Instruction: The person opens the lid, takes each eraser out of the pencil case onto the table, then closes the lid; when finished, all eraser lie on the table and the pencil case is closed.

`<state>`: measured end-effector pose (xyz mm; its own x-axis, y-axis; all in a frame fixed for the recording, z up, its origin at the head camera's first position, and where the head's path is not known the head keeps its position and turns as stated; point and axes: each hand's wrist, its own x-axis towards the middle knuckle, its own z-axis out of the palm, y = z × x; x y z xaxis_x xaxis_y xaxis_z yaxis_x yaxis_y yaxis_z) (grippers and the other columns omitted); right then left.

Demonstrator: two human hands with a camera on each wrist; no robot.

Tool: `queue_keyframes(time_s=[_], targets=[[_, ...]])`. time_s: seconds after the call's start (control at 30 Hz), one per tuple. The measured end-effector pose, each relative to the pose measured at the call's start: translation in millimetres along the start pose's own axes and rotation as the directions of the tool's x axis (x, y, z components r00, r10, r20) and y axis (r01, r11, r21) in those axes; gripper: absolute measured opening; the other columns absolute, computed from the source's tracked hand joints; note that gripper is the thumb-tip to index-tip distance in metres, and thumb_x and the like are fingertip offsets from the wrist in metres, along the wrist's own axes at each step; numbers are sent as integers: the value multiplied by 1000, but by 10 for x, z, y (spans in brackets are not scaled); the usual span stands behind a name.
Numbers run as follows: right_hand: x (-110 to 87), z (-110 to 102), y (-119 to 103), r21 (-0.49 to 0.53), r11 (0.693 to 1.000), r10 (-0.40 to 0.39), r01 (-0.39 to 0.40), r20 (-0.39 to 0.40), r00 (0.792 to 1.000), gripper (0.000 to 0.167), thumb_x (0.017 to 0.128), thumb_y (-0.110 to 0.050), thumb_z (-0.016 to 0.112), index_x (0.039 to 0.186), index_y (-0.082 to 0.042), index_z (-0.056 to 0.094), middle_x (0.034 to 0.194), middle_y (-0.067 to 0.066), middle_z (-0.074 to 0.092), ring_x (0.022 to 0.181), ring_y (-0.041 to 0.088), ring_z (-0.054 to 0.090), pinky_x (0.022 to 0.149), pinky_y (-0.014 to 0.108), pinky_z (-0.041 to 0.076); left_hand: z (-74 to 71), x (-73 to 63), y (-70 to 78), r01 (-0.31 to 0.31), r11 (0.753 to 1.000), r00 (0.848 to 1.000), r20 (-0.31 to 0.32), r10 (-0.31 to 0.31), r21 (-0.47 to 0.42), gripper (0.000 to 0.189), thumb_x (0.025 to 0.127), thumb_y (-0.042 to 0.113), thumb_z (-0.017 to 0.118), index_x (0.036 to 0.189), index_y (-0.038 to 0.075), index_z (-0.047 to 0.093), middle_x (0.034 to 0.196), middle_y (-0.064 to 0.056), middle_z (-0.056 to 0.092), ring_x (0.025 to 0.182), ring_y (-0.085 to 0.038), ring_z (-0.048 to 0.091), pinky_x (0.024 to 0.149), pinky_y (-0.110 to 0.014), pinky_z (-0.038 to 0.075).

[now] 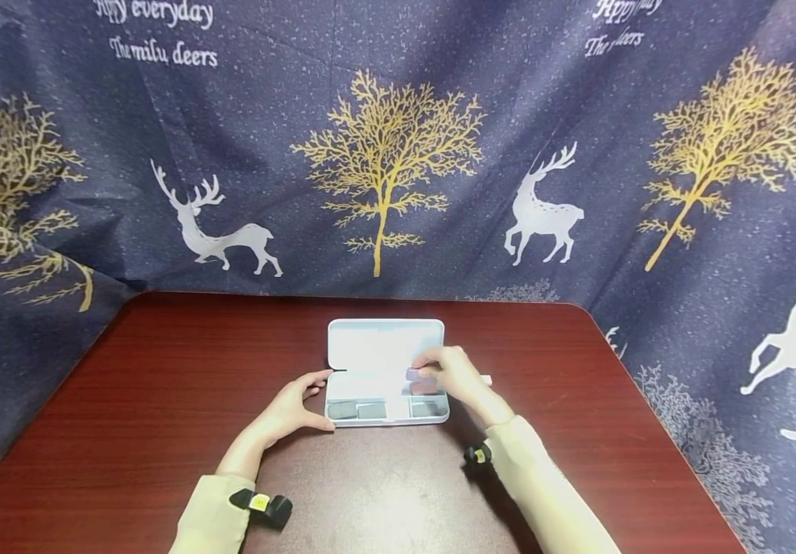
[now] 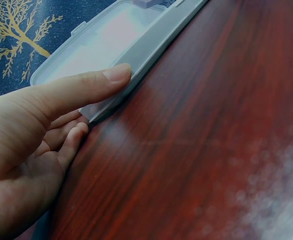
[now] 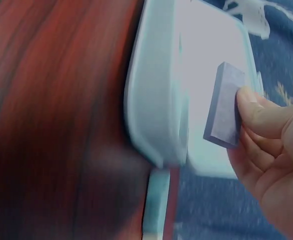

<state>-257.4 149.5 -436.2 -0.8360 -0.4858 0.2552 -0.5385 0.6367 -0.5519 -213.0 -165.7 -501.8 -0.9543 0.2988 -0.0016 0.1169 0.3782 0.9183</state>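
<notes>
A pale blue pencil case [image 1: 387,422] lies on the table with its lid [image 1: 370,342] raised at the back. My left hand [image 1: 292,408] grips the case's left end, thumb at the front wall and fingers round the side. Between thumb and fingers, my right hand [image 1: 452,372] pinches a small purple rectangular block [image 3: 225,107] over the right part of the case. Below it a reddish block [image 1: 424,388] shows in the case. Along the front compartment lie several grey-looking blocks, one a dark grey block [image 1: 372,411] near the middle.
Just right of the case, a small pale bar [image 1: 486,380] is on the table, partly behind the right hand. The red-brown wooden table [image 1: 232,338] ends at a dark blue cloth [image 1: 439,231] printed with deer and trees.
</notes>
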Motion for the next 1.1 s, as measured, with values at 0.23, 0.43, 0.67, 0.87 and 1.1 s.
queue_keyframes(time_s=[0.23,0.43,0.67,0.87,1.1], targets=[[-155,-266,327,-3,998,69,-69,-57,996,9,83,-6,73,91,-5,77,91,8,76,88,22,70,79,34,60,-8,0,-10,8,1000,1000,-2,-8,6,97,61,11,92,144,-1,43,136,-25,50,130,-43,48,112,-51,41],[-346,-498,622,-41,993,110,-113,-65,992,9,83,-3,72,91,-4,77,90,9,75,89,24,69,78,34,59,-8,-3,4,14,1000,1000,-2,-14,7,97,61,12,92,144,0,43,136,-24,50,130,-42,48,112,-51,41],[-537,-680,911,-86,983,154,-159,-67,986,8,82,0,72,87,-4,77,87,8,75,84,19,67,71,26,56,-7,7,21,19,1000,1000,-7,-19,12,97,60,12,93,143,0,45,134,-24,51,129,-42,49,113,-51,41],[-624,-754,1067,-104,977,183,-187,-44,982,8,82,1,72,87,-3,76,87,9,75,84,20,68,71,27,56,-8,3,38,16,1000,1000,-2,-16,10,97,60,12,93,143,-1,44,135,-25,51,129,-42,48,112,-51,41],[-625,-749,1103,-110,970,222,-217,31,975,9,83,1,70,87,-3,76,86,10,75,86,24,69,73,32,57,-7,-4,43,11,1000,1000,-4,-11,13,96,61,11,92,143,-1,44,134,-25,51,129,-42,49,112,-50,41]])
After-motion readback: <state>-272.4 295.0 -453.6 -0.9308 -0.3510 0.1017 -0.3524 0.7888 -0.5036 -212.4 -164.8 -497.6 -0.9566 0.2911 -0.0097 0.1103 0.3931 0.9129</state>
